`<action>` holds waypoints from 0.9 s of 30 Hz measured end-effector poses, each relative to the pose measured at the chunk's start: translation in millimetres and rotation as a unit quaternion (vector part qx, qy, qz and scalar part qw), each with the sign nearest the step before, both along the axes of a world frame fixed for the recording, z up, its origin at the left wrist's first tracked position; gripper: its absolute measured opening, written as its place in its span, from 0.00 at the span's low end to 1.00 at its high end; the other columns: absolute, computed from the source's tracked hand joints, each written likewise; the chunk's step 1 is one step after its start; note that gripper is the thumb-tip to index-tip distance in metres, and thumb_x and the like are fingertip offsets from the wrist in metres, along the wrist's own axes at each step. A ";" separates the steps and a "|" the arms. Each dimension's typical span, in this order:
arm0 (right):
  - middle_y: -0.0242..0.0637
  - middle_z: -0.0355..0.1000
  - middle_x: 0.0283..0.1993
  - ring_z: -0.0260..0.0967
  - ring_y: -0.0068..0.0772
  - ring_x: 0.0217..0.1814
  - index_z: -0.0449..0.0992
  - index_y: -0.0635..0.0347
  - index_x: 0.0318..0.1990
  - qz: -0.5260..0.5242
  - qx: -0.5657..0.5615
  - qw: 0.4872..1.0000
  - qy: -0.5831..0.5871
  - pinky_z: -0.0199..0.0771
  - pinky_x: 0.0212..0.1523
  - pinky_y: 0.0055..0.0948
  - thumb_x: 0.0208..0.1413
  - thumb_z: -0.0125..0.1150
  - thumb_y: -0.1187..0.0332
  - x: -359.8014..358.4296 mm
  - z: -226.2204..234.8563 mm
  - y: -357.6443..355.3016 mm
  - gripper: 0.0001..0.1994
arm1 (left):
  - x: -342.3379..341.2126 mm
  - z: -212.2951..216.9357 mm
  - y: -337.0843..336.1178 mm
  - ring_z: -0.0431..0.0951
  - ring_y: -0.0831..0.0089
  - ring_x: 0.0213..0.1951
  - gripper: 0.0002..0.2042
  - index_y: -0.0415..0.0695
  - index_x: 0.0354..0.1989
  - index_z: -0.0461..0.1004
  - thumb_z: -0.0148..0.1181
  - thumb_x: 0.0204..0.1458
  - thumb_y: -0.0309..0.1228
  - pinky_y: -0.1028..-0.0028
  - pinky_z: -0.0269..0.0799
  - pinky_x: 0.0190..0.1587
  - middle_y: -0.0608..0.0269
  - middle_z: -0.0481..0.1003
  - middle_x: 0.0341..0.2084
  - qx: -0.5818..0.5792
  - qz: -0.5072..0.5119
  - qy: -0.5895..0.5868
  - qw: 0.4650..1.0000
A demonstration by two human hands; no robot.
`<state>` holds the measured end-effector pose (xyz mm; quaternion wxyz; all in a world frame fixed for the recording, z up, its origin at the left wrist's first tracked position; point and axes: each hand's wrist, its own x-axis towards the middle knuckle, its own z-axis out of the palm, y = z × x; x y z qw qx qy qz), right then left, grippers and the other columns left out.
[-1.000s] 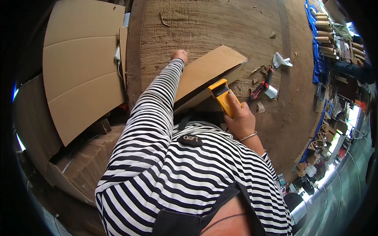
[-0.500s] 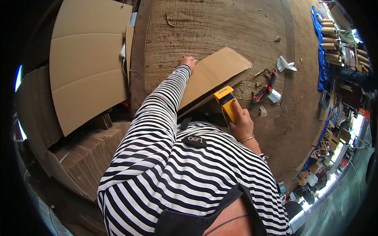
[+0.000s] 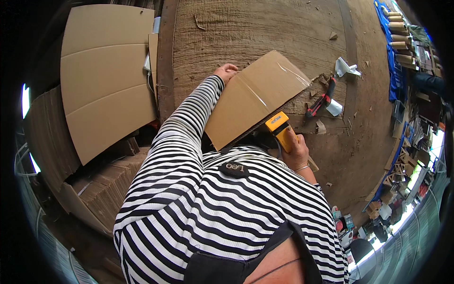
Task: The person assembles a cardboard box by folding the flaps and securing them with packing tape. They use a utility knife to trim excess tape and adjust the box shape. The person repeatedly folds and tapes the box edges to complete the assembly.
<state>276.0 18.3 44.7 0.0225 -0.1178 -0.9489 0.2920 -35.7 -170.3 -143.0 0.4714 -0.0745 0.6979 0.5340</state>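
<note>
A long brown cardboard box [image 3: 253, 94] lies slantwise on the worn work surface in front of my body. Clear, shiny strips like tape cross its top, one near the middle and one at the far right end. My left hand [image 3: 226, 73] grips the box's far left edge, its fingertips partly hidden. In my right hand [image 3: 297, 152] is a yellow and black handheld tool [image 3: 283, 135], shaped like a staple gun. The fingers wrap around its handle. The tool's wide head is close to the box's near edge; whether they touch I cannot tell.
Red-and-black-handled pliers [image 3: 322, 100] lie right of the box, beside crumpled whitish scraps [image 3: 346, 67] and torn cardboard bits. Large cardboard sheets [image 3: 109, 80] lean at the left above stacked flattened cardboard [image 3: 111, 182]. Brown rolls [image 3: 401, 40] and clutter line the far right.
The box has tilted so its top faces me more, showing the clear strips. My right hand and the yellow tool have shifted slightly right and nearer. My left hand stays at the same edge.
</note>
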 end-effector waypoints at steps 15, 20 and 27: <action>0.38 0.64 0.32 0.69 0.44 0.29 0.60 0.30 0.62 0.029 0.021 0.999 -0.006 0.72 0.26 0.38 0.39 0.62 0.78 -43.0 -28.5 -6.5 0.40 | 96.5 95.1 -14.5 0.42 0.55 0.68 0.31 0.37 0.66 0.46 0.34 0.61 0.48 0.64 0.37 0.68 0.44 0.47 0.65 -0.018 -0.356 0.454 0.816; 0.39 0.64 0.33 0.70 0.46 0.30 0.58 0.27 0.63 0.040 0.035 0.998 -0.037 0.74 0.29 0.38 0.40 0.61 0.78 -44.5 -15.9 -5.6 0.41 | 99.7 121.8 -10.3 0.47 0.53 0.67 0.28 0.36 0.64 0.50 0.47 0.57 0.34 0.64 0.42 0.67 0.42 0.49 0.64 -0.050 -0.362 0.417 0.832; 0.39 0.64 0.31 0.70 0.44 0.28 0.61 0.28 0.61 0.064 0.058 0.994 -0.068 0.73 0.28 0.38 0.38 0.64 0.72 -45.0 4.1 3.6 0.39 | 120.3 115.1 -1.9 0.58 0.55 0.63 0.25 0.38 0.62 0.54 0.47 0.54 0.28 0.65 0.53 0.64 0.45 0.58 0.60 -0.155 -0.301 0.500 0.797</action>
